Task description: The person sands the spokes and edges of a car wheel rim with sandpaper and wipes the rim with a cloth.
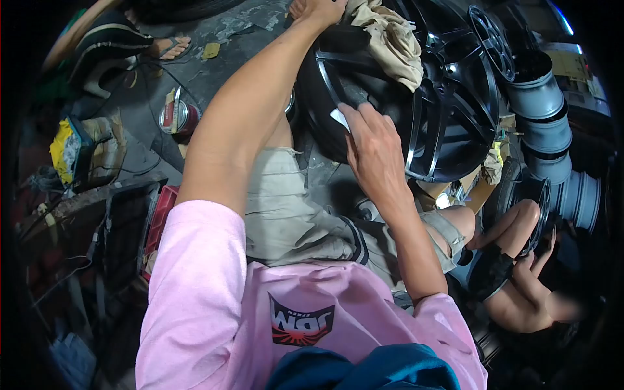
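A dark alloy wheel (448, 68) with glossy spokes stands tilted in front of my knees. My right hand (374, 140) is closed, pressing a small white folded piece (339, 119) against the wheel's left side; whether it is paper or cloth I cannot tell. At the top edge of the view, my left hand (318, 9) is beside the wheel's far rim, its fingers mostly cut off, so its grip is unclear. A beige cloth (393, 49) hangs over the upper part of the wheel, between my two hands.
On the left floor stand an open can (179, 118) with a tool across it and a yellow-topped container (63, 149). Silver wheel barrels (536, 97) are stacked at right. Another person (523, 286) sits lower right, hands at a wheel. A sandalled foot (170, 48) shows upper left.
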Demonstrator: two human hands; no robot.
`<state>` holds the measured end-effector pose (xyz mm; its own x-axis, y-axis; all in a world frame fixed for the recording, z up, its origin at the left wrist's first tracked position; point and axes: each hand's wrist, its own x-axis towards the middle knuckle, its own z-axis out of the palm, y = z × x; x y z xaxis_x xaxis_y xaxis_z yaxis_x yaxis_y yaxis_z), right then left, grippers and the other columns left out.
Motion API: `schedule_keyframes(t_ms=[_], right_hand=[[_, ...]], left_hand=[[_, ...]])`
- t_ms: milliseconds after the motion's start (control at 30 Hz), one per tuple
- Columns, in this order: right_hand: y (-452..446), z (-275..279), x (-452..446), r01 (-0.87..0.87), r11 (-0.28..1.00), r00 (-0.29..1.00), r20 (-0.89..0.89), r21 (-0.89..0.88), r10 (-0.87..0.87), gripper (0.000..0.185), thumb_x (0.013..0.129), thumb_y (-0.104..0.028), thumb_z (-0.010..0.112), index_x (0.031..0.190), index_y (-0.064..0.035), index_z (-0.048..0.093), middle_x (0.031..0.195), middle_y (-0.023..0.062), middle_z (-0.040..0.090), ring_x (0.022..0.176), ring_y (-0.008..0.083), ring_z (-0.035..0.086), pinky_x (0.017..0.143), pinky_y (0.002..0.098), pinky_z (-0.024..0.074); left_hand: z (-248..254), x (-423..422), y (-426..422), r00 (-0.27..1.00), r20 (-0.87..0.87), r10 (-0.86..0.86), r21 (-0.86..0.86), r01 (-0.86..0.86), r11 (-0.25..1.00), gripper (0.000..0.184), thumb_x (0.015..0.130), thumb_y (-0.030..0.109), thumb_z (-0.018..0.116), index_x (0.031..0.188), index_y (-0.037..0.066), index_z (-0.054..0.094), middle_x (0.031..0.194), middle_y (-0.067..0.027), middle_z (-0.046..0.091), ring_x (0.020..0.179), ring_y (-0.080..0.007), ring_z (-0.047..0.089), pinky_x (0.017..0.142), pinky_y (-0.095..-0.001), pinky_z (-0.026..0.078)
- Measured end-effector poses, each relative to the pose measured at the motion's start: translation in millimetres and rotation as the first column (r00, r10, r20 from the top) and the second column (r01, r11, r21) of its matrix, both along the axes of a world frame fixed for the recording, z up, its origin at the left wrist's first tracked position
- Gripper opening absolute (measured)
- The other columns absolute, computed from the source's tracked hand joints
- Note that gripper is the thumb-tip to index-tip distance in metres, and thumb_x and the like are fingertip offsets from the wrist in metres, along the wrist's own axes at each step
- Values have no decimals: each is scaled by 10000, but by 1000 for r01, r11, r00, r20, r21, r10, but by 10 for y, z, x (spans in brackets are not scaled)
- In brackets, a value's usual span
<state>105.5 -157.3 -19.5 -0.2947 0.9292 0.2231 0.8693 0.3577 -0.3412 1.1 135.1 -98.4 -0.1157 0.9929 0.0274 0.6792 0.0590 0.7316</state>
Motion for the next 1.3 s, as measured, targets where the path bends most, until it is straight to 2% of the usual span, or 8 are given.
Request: schedule_keyframes(t_ms=[300,367,500,600,800,900,1133,1300], right_hand=[[-56,61,9,15,1000,1000,17,-19,-14,460,855,36,739,1310,-13,689,998,153,581,914,358,606,835,462,490],[18,-19,-4,-17,999,1000,0,36,17,510,826,46,754,1328,-20,691,989,151,568,920,353,603,831,460,485],[-77,-34,120,-35,999,999,2,5,35,578,789,53,767,1356,-31,689,981,146,553,926,347,600,827,459,478],[-57,-48,96,-51,998,998,-34,35,52,611,752,66,765,1350,-37,694,980,140,550,932,348,598,830,458,476],[-105,-84,126,-47,999,999,-19,3,47,614,765,61,759,1366,-39,682,1001,139,556,942,349,598,850,460,478],[-75,-67,110,-54,998,997,-49,38,56,596,780,57,761,1363,-44,688,998,140,558,933,354,598,846,463,476],[-54,-91,85,-37,999,997,-73,31,40,556,811,55,761,1352,-49,686,990,150,568,889,374,598,822,470,487],[32,-116,19,-25,999,995,-97,44,29,539,821,48,765,1345,-47,683,989,150,574,879,376,603,811,474,496]], left_hand=[[24,30,-67,999,16,51,22,-52,998,697,935,569,753,1389,44,688,1399,-299,692,1345,-504,624,1138,-561,498],[44,-35,-28,1000,24,-20,-25,20,999,703,935,575,749,1395,47,687,1396,-297,695,1341,-496,632,1136,-558,499],[-4,-12,-24,999,5,32,42,-32,999,691,929,581,749,1362,45,700,1359,-294,713,1304,-487,657,1100,-558,521],[75,-28,-34,1000,1,-12,-33,12,999,676,926,576,753,1334,39,707,1335,-293,723,1287,-493,666,1088,-563,528],[77,-25,-118,999,-12,35,36,-34,999,673,929,580,745,1333,43,708,1346,-297,716,1305,-495,652,1091,-568,522],[87,-28,-71,1000,18,5,-20,-5,1000,669,930,573,749,1346,50,706,1374,-297,702,1334,-498,632,1111,-567,513],[89,-30,-63,1000,-22,22,-20,-22,1000,700,929,582,744,1383,51,692,1397,-289,695,1337,-491,634,1116,-563,514],[73,-27,-56,998,52,-19,-70,23,997,707,936,572,742,1409,50,677,1447,-284,668,1389,-495,594,1157,-569,485]])
